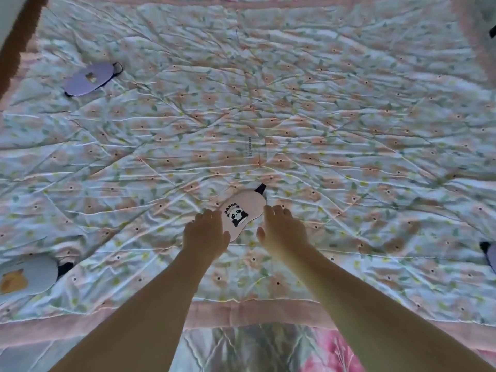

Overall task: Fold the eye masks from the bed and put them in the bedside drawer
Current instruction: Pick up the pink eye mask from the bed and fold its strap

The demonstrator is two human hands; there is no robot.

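A pink eye mask with a panda print (243,210) lies flat on the flowered quilt (295,116), its black strap end poking out at the far tip. My left hand (205,234) rests on the mask's near left edge, fingers spread. My right hand (281,229) hovers just right of the mask, fingers apart, holding nothing. A lilac eye mask (88,78) lies far left. A pale blue mask with an orange animal (26,275) sits at the near left edge. Part of another mask (489,253) shows at the right edge.
The quilt's pink border (241,311) runs along the near edge of the bed. A brown headboard or wall strip (18,41) stands at the far left corner. The bedside drawer is not in view.
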